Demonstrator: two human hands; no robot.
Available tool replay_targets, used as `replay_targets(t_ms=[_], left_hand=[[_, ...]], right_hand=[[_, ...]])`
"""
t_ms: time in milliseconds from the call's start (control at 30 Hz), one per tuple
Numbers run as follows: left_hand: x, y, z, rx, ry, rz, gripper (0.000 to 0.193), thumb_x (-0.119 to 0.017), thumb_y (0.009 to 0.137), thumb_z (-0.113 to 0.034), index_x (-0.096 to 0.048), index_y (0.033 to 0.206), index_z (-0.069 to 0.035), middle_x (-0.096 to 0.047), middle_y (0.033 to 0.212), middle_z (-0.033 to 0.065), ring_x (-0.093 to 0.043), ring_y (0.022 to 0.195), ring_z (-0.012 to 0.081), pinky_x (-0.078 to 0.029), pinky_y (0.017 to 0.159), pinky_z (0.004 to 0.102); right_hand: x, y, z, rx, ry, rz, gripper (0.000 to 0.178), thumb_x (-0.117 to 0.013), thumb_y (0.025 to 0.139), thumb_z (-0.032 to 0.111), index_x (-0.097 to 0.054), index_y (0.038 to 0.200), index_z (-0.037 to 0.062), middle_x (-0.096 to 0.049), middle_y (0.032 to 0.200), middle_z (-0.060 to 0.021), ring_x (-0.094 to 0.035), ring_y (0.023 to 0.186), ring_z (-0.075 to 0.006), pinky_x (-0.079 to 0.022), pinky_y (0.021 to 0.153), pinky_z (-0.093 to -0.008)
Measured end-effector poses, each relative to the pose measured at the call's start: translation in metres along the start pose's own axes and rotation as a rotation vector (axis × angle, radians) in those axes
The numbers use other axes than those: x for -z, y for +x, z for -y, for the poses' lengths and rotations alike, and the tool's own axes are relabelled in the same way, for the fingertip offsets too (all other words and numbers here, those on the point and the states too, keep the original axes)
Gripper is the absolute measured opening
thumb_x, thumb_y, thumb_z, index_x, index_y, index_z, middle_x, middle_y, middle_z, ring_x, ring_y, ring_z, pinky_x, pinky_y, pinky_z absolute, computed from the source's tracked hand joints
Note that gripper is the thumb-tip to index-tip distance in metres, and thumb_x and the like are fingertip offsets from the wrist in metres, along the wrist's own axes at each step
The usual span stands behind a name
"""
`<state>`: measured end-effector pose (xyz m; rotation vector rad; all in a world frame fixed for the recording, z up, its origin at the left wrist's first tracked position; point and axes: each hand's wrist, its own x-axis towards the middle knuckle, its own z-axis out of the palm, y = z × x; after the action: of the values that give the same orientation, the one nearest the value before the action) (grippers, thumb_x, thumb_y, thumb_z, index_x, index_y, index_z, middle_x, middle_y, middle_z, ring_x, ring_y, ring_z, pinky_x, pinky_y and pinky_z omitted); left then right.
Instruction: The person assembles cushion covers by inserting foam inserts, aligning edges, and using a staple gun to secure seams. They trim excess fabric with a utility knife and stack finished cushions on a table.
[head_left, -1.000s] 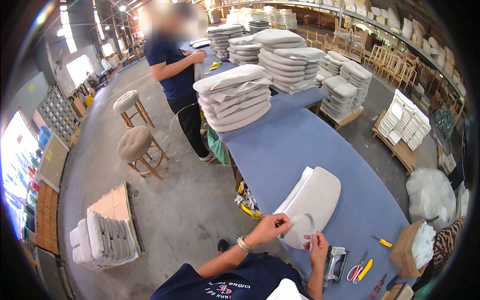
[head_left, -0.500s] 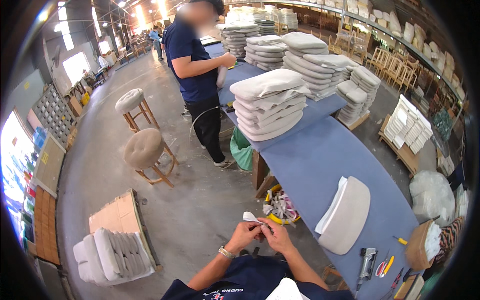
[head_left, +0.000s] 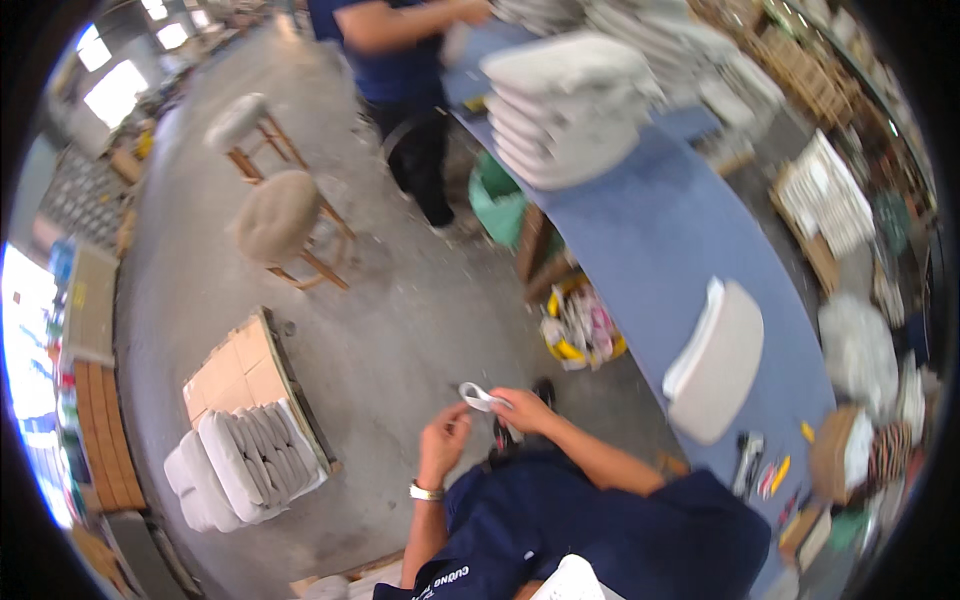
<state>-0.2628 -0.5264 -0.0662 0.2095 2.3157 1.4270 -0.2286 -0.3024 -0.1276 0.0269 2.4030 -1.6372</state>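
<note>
We see the right hand (head_left: pixel 516 408) pinching a looped pale strip (head_left: pixel 474 398); beside it, the left hand (head_left: pixel 443 440) has curled fingers, its grip unclear to us. The hands, together half a second earlier, have parted, so the right apparently bears the strip alone. Rightward of both, the grey cushion (head_left: pixel 718 368) lies on the blue table (head_left: pixel 640 240).

I watch the right hand (head_left: pixel 518 409) pinch a looped strip (head_left: pixel 472 397) beside the left hand (head_left: pixel 444 440); stacked cushions (head_left: pixel 560 125) stand at the table's (head_left: pixel 650 240) left edge.
</note>
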Motion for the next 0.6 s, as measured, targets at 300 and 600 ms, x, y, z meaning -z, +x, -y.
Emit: replay_targets(t_ms=[300,600], left_hand=[[0.057,-0.058,0.028,0.341,-0.005,-0.148,0.041,-0.065,0.099,-0.022,-0.066,0.133,0.0,-0.074,0.1,0.013,-0.072,0.083,0.0175,-0.054,0.074,0.0296],[0.022,-0.021,-0.008,0.135,0.153,0.073,0.04,-0.067,0.098,-0.026,-0.067,0.131,-0.003,-0.076,0.106,0.0147,-0.075,0.09,0.0237,-0.058,0.083,0.0351]], right_hand=[[-0.04,0.002,-0.122,-0.501,-0.306,0.169,0.038,-0.07,0.083,0.023,-0.07,0.119,0.014,-0.075,0.102,-0.0164,-0.073,0.092,-0.0366,-0.058,0.08,-0.0484],[0.109,-0.044,-0.144,-0.83,0.092,-0.583,0.062,-0.065,0.098,0.027,-0.04,0.151,0.006,-0.072,0.1,-0.0161,-0.07,0.061,-0.0192,-0.057,0.052,-0.0349]])
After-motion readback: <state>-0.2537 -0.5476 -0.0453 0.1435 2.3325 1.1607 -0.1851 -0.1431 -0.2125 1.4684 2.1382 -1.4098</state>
